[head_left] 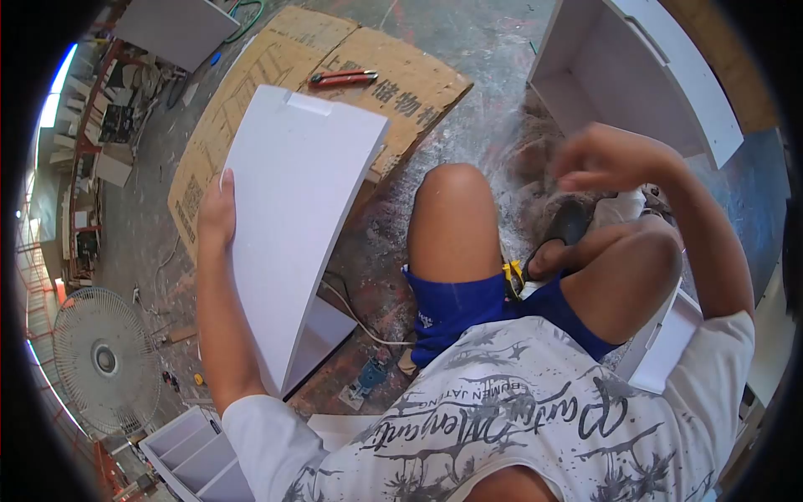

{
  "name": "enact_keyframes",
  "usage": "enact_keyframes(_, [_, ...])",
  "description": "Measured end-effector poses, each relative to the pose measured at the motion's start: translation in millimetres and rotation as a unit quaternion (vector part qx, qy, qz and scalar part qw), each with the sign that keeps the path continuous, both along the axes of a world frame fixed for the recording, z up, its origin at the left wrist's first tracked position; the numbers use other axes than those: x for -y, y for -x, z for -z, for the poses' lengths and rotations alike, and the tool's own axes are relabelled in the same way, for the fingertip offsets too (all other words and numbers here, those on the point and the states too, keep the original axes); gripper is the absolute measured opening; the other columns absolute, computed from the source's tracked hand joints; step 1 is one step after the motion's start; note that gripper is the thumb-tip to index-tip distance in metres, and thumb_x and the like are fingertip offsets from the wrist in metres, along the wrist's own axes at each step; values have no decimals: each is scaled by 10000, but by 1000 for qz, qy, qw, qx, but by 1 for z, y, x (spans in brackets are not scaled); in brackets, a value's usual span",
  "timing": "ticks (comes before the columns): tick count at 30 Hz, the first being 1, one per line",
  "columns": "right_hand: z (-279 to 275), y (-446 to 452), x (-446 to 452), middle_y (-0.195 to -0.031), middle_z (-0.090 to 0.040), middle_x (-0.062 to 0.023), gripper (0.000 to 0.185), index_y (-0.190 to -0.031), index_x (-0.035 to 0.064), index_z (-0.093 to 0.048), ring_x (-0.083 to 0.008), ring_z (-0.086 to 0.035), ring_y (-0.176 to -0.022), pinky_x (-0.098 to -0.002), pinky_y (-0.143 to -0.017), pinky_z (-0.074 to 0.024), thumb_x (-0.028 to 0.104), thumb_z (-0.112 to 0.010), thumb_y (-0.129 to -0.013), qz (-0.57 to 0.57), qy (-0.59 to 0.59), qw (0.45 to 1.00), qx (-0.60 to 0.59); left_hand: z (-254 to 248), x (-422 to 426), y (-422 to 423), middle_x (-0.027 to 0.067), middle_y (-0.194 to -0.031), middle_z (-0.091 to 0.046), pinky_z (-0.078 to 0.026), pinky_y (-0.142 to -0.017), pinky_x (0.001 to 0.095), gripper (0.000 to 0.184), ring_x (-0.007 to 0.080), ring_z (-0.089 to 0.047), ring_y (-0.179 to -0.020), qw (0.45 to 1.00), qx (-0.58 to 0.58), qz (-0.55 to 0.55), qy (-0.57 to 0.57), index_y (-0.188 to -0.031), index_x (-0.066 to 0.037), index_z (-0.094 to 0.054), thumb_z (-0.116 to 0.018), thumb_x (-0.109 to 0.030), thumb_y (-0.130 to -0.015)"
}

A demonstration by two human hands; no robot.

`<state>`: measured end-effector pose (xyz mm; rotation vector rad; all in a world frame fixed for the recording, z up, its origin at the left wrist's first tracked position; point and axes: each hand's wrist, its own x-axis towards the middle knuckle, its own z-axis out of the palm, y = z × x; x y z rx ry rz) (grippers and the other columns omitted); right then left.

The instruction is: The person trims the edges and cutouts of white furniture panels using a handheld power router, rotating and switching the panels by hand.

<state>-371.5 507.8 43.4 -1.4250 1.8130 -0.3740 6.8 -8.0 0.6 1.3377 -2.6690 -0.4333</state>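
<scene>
My left hand (217, 211) grips the left edge of a white board (288, 192), thumb lying over its face. The board leans tilted beside my left side, with a short notch or strip near its far edge. My right hand (615, 159) is raised above my bent right leg, apart from the board. Motion blurs its fingers, so whether they hold anything is unclear. Nearest to it stands a white open-fronted cabinet box (690, 79). A red utility knife (343, 78) lies on a flattened cardboard sheet (276, 54) beyond the board.
A yellow-handled tool (513, 274) shows between my legs. A fan (104, 360) stands at the left, near a white compartmented unit (196, 452). Another white panel (176, 29) lies at the far left. A cable (355, 314) crosses the dusty floor.
</scene>
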Motion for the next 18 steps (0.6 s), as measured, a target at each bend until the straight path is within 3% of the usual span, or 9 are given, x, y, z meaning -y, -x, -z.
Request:
enact_keyframes(3, [3, 53, -129, -891, -752, -91, 339, -987, 6, -750, -150, -680, -728, -337, -647, -543, 338, -708, -936, 152, -178, 970, 71, 8, -9, -3, 251, -1354, -636, -413, -1121, 423, 603, 382, -577, -1305, 999, -16, 32, 1, -1406, -16, -576, -379, -494, -1095])
enact_keyframes(6, [76, 74, -269, -851, -743, -51, 353, -986, 45, -778, -108, -609, -660, -281, -607, -506, 377, -661, -953, 360, -96, 898, 235, 25, 16, -21, 187, -1367, -624, -470, -1080, 396, 558, 291, -616, -1232, 995, -54, 52, -70, -1427, 8, -544, -359, -420, -1121])
enact_keyframes(8, [124, 56, -342, -882, -723, -19, 362, -960, 49, -751, -88, -571, -661, -259, -592, -464, 388, -625, -976, 515, -61, 830, 207, 34, 31, -28, 170, -1374, -613, -497, -1064, 394, 554, 266, -626, -1214, 972, -113, 12, -204, -1453, 8, -493, -328, -410, -1130])
enact_keyframes(9, [171, 43, -378, -889, -710, -11, 331, -979, 42, -719, -87, -568, -675, -256, -601, -461, 355, -612, -994, 678, 24, 678, 282, 36, 36, -27, 175, -1377, -606, -505, -1063, 401, 565, 271, -622, -1220, 958, -131, -13, -256, -1473, -1, -454, -302, -425, -1131])
enact_keyframes(10, [223, 45, -420, -841, -689, -11, 292, -1004, 40, -698, -89, -579, -681, -259, -585, -458, 322, -625, -996, 719, 60, 614, 321, 38, 41, -27, 179, -1380, -600, -513, -1062, 407, 577, 276, -618, -1226, 940, -149, -42, -304, -1492, -10, -414, -277, -439, -1131])
enact_keyframes(11, [304, 32, -466, -829, -671, -33, 291, -992, 28, -692, -90, -601, -712, -282, -574, -472, 317, -653, -990, 843, 163, 441, 260, 19, 3, -6, 175, -1441, -562, -469, -1104, 414, 642, 297, -595, -1269, 940, -145, 1, -309, -1522, -10, -394, -272, -495, -1120])
enact_keyframes(13, [349, 29, -479, -815, -660, -34, 283, -985, 60, -659, -130, -606, -652, -265, -557, -491, 343, -673, -983, 909, 158, 331, 200, 20, 37, -28, 180, -1486, -533, -413, -1140, 431, 690, 325, -562, -1316, 988, -16, -21, -152, -1515, 1, -431, -274, -535, -1110])
enact_keyframes(16, [425, 49, -479, -850, -682, -97, 300, -994, 40, -654, -203, -622, -632, -312, -638, -580, 335, -697, -960, 925, 264, 190, 195, -7, -8, -7, 219, -1485, -524, -373, -1155, 448, 703, 373, -516, -1359, 988, 81, -75, -112, -1464, 22, -504, -284, -541, -1104])
enact_keyframes(18, [447, 83, -503, -905, -682, -120, 285, -1016, 17, -630, -226, -636, -690, -338, -696, -602, 289, -695, -964, 945, 225, 211, 110, -16, -24, -6, 251, -1485, -515, -363, -1161, 457, 695, 400, -484, -1380, 991, 125, -41, 5, -1432, 31, -536, -296, -531, -1102])
